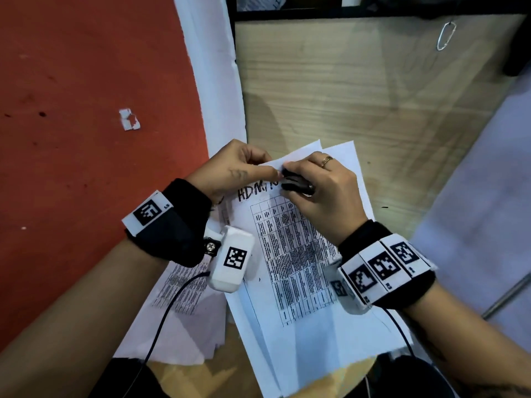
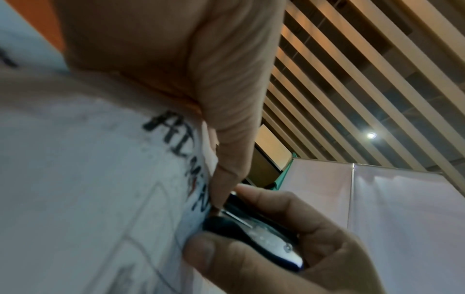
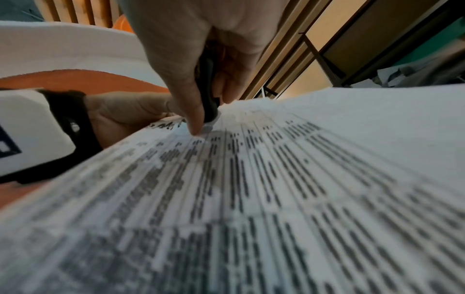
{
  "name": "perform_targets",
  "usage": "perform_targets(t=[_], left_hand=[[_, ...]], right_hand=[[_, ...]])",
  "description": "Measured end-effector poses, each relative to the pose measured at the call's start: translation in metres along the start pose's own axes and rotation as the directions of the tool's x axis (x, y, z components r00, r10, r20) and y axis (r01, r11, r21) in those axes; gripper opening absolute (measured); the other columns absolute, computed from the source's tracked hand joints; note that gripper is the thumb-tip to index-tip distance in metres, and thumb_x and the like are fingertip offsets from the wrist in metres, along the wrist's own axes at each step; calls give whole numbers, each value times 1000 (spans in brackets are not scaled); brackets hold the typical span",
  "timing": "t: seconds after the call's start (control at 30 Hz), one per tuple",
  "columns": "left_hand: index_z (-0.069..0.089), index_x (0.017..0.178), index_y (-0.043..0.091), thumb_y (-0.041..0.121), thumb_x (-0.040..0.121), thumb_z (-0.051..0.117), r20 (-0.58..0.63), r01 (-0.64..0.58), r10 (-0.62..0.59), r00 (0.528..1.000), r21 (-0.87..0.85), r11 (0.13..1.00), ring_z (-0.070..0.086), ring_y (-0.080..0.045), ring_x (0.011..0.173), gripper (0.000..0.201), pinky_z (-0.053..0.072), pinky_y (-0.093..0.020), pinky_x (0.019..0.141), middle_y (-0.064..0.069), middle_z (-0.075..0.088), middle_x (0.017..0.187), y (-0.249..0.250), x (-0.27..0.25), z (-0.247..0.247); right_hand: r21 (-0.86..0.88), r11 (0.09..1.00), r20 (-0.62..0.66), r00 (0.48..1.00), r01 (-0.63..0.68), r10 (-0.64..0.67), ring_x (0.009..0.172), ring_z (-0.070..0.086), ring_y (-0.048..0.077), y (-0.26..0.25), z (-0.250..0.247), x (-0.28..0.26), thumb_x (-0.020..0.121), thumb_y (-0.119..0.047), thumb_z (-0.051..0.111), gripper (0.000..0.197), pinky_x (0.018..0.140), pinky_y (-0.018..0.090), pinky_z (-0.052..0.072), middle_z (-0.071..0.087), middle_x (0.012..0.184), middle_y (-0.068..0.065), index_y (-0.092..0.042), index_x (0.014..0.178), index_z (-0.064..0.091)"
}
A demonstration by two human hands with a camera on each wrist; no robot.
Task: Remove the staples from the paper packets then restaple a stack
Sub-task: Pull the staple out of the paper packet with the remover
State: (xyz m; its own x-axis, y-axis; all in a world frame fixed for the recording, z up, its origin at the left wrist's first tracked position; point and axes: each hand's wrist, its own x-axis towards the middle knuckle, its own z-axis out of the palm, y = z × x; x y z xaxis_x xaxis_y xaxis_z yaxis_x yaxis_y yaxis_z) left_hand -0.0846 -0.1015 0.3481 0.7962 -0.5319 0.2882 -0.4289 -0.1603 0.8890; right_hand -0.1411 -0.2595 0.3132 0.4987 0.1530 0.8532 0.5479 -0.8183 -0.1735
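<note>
The left hand [image 1: 230, 168] pinches the far edge of the printed sheets [image 1: 301, 268] lying on the wooden surface [image 1: 344, 96]. There the right hand [image 1: 324, 193] curls its fingers [image 1: 316, 163] round what seems to be a small black stapler [image 1: 296, 183].

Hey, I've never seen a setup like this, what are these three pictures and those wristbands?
No machine here: a person wears three cameras. One sits on the head and looks down; the wristbands carry one each, looking along the fingers. Printed papers rest on a wooden table, a paper clip farther off. The left hand pinches the papers' top corner; the right hand holds a small black tool, perhaps a stapler, against that corner.
</note>
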Motion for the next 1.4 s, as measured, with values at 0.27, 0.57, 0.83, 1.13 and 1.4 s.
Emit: perform_targets(t=[0.27, 0.57, 0.83, 1.13, 1.4], left_hand=[[67, 63, 17, 9, 72, 74, -49, 64, -63, 997, 35, 997, 53, -5, 45, 13, 42, -12, 48, 4, 62, 54, -8, 1, -8], [68, 58, 21, 43, 56, 68, -124, 33, -13, 992, 166, 986, 42, -5, 43, 23, 30, -17, 43, 4, 54, 49, -6, 3, 1], [69, 65, 14, 46, 54, 65, -117, 13, 6, 993, 161, 987, 46, -15, 54, 34, 34, -27, 55, -9, 56, 59, -9, 5, 3], [58, 62, -2, 48, 58, 65, -188, 67, -53, 981, 67, 996, 37, -7, 43, 50, 27, -20, 48, -1, 48, 50, -28, 14, 6], [56, 50, 18, 15, 80, 67, -227, 117, -100, 969, 61, 991, 28, 0, 31, 32, 22, -13, 36, 11, 38, 34, -35, 14, 8]], right_hand=[[197, 869, 128, 891, -454, 436, 93, 56, 19, 1, -5, 1, 84, -46, 51, 43, 88, 33, 42, 63, 98, -1, -15, 111, 61], [644, 301, 354, 623, -703, 697, 39, 42, 2, -6, 17, 14, 78, -6, 71, 32, 34, 15, 29, 48, 66, 2, -9, 95, 44], [663, 314, 254, 599, -680, 760, 52, 45, 9, -8, 24, 24, 56, -8, 71, 38, 43, 20, 36, 50, 67, -2, -16, 84, 46], [236, 938, -61, 960, -253, 274, 67, 61, 32, -22, 36, 4, 69, -8, 55, 47, 64, 27, 40, 63, 79, 9, -13, 115, 47], [461, 799, 3, 901, -387, 434, 63, 55, 26, -7, 40, 5, 70, -14, 55, 35, 66, 34, 49, 61, 74, 7, -22, 104, 48]])
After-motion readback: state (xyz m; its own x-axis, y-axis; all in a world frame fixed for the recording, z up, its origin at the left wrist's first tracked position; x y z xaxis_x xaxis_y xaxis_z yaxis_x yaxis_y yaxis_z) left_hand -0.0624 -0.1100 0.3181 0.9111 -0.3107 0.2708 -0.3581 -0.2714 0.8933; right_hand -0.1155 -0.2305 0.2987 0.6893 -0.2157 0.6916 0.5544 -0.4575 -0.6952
